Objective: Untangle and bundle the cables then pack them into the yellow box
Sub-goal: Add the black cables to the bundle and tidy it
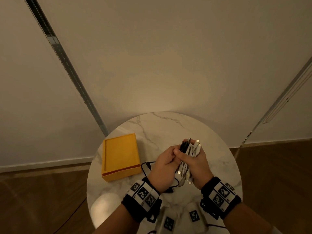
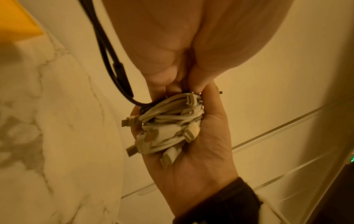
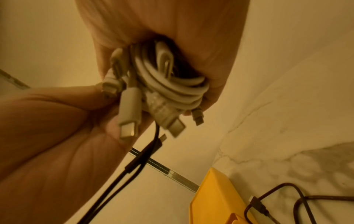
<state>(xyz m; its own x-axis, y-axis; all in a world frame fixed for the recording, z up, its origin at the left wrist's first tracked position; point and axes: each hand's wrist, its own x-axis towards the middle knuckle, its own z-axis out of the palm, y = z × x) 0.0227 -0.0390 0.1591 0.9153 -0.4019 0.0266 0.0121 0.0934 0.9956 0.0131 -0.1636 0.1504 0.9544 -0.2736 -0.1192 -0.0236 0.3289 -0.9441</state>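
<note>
We are in the bundling step: our right hand point(image 1: 196, 163) is wrapped around a thick bundle of white USB cables point(image 1: 189, 159), folded into a hank and held above the round marble table point(image 1: 168, 125), connectors sticking out at both ends. Our left hand point(image 1: 166, 164) sits against it from the side, fingers curled onto the dark strands at the bundle's left edge, so both hands are clenched on the same bundle. From the right wrist view the white coils point(image 3: 168, 84) sit deep in the palm with several plugs hanging free.

One black cable point(image 1: 148, 168) is not yet gathered in (its loop trails from the bundle down onto the table near the left wrist, a plug lying beside the box). The next move, as we judge it, calls for drawing that slack up and folding it in with the rest, keeping the right-hand grip firm so the white loops do not spring open.

The yellow box point(image 1: 120, 156) lies on the left part of the table, just beside the trailing black loop. It looks closed, lid on, so nothing of its inside shows; it would need opening before we pack.
</note>
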